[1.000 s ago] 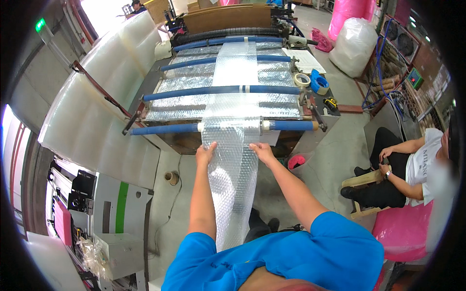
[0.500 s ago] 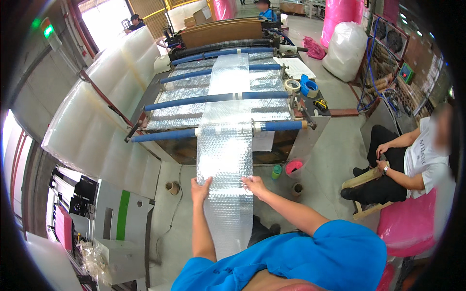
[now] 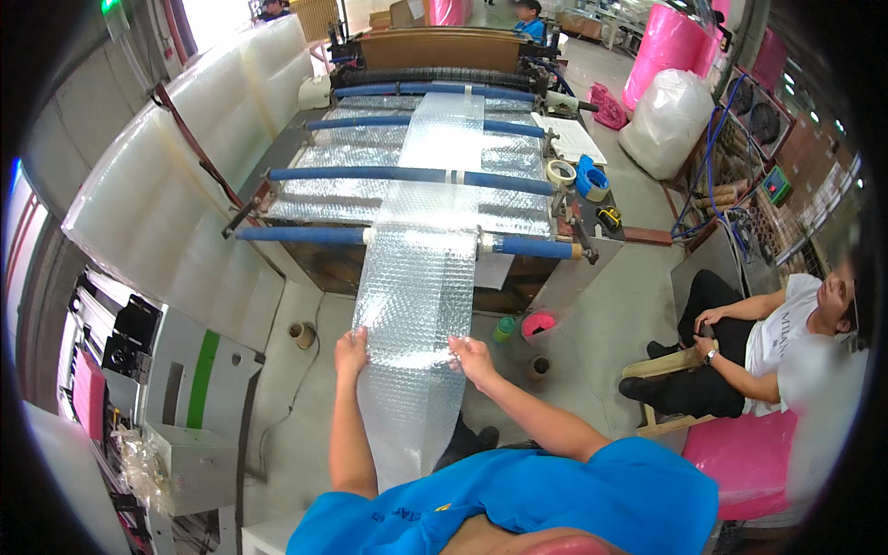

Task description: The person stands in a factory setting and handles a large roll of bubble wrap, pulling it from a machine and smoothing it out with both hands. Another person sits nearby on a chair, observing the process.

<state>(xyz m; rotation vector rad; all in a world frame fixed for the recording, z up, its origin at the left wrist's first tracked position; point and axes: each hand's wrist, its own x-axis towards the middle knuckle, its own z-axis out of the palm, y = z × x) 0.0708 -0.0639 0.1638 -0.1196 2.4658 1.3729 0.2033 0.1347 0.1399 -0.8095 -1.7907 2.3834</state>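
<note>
A long strip of clear bubble wrap comes over the blue rollers of a machine and hangs down toward my body. My left hand is closed on the strip's left edge, thumb uppermost. Across from it, my right hand pinches the right edge between thumb and fingers. Between the two hands the wrap lies fairly flat and shines with reflected light. Its lower end passes down in front of my blue shirt. The front blue roller carries the strip just beyond my hands.
Large wrapped rolls stand along the left. Tape rolls and a yellow tape measure lie on the machine's right side. A seated person is at the right. On the floor are a green bottle and a pink-lined bin.
The view has shifted a little, so the machine and seated person sit differently in it. Both hands keep their hold on the strip's edges, slightly further left in the picture.
</note>
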